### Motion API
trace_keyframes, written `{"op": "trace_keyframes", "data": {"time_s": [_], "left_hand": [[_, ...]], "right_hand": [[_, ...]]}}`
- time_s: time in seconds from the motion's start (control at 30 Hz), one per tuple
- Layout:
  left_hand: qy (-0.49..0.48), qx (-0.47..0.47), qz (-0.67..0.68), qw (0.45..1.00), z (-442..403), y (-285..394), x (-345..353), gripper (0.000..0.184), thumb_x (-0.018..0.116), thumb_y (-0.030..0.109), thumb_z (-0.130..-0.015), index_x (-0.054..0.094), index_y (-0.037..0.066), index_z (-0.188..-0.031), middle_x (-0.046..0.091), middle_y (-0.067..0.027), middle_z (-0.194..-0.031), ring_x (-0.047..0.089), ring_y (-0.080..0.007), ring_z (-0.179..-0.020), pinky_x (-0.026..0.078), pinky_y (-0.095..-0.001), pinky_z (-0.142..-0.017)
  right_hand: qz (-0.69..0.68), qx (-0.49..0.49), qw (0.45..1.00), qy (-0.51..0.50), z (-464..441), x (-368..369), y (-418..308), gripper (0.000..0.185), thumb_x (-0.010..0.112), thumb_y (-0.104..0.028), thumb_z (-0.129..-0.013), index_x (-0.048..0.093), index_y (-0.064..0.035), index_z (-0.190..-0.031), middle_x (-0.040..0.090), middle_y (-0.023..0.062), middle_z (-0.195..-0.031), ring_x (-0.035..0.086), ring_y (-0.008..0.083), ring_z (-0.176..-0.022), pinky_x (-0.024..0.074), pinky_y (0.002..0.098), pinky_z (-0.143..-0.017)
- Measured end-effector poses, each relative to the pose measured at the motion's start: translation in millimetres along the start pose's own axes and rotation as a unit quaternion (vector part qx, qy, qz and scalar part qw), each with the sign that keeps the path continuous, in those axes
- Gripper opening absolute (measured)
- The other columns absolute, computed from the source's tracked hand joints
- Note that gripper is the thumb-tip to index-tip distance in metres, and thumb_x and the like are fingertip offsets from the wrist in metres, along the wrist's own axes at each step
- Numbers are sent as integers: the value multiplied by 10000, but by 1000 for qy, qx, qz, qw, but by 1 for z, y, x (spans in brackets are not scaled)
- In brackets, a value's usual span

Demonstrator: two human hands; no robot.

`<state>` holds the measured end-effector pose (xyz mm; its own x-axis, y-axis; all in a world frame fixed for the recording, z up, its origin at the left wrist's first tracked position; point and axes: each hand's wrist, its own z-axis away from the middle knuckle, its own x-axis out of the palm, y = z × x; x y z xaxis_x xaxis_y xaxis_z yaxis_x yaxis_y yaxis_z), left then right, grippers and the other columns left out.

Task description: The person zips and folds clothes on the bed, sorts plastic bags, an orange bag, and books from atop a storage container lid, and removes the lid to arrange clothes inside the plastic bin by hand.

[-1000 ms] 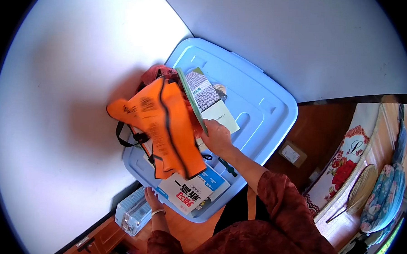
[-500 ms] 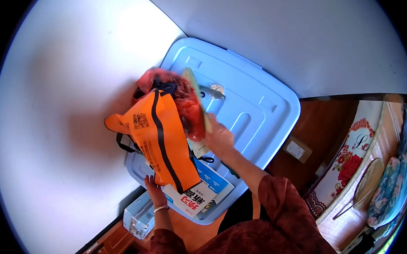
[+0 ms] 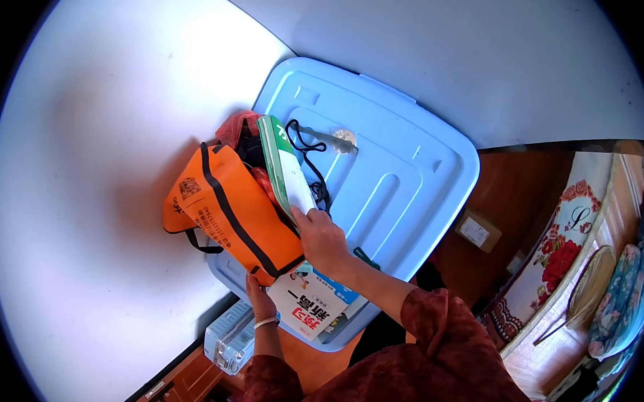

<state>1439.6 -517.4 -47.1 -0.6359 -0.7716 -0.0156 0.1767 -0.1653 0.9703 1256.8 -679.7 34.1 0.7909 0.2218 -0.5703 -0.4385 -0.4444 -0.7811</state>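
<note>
My right hand [image 3: 324,243] is closed round the lower end of a green and white book [image 3: 286,167], held tilted beside the mouth of an orange bag [image 3: 232,208]. The bag has a black stripe, printed text and a black strap. At its lower corner, my left hand [image 3: 261,301] grips the bag, fingers partly hidden. Behind the book, a red plastic bag [image 3: 237,127] shows in part, along with dark cloth. Under the orange bag's lower end lies a white and blue book [image 3: 306,308] on a blue storage box lid [image 3: 416,180].
A black cord [image 3: 316,165] lies on the lid near a round whitish patch [image 3: 344,140]. White walls border the lid on the left and at the back. A clear-blue package [image 3: 231,338] sits below left. To the right are a cardboard box [image 3: 477,231] and a hand fan [image 3: 590,284].
The green and white book has turned its cover into view as my right hand moved slightly down and left. The orange bag has tilted further left, and my left hand now grips its lower corner.
</note>
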Motion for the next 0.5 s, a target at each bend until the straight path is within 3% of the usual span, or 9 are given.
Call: {"op": "trace_keyframes", "data": {"time_s": [0.17, 0.3, 0.43, 0.5], "left_hand": [[-31, 28, -21, 999, 2, 5, 8, 444, 393, 365, -933, 447, 43, -1234, 498, -78, -1213, 486, -182, -1110, 365, -328, -946], [-35, 37, -50, 997, -3, -3, 2, 446, 396, 340, -939, 420, 30, -1259, 487, -91, -1234, 496, -190, -1100, 361, -328, -949], [73, 85, -112, 987, -9, -14, 1, 485, 404, 329, -942, 351, 17, -1309, 422, -100, -1306, 445, -202, -1163, 321, -328, -990], [92, 160, -118, 976, 4, 20, 26, 508, 399, 335, -944, 312, 22, -1334, 369, -104, -1348, 382, -212, -1219, 282, -332, -1019]], "right_hand": [[-8, 48, 998, -41, 2, -12, 8, 523, 493, -17, -769, 411, -60, -1284, 490, 144, -956, 506, 302, -956, 479, 400, -759], [-19, 86, 994, -56, -1, -23, 28, 545, 498, -30, -753, 386, -68, -1284, 476, 168, -951, 497, 334, -940, 440, 434, -796], [-46, 223, 968, -106, -19, -34, 54, 467, 544, -212, -774, 439, -38, -1194, 521, 221, -1058, 536, 377, -986, 441, 430, -834], [-97, 283, 945, -135, -36, -20, 85, 506, 581, -283, -736, 484, -22, -1158, 564, 238, -1053, 565, 367, -973, 451, 412, -829]]}}
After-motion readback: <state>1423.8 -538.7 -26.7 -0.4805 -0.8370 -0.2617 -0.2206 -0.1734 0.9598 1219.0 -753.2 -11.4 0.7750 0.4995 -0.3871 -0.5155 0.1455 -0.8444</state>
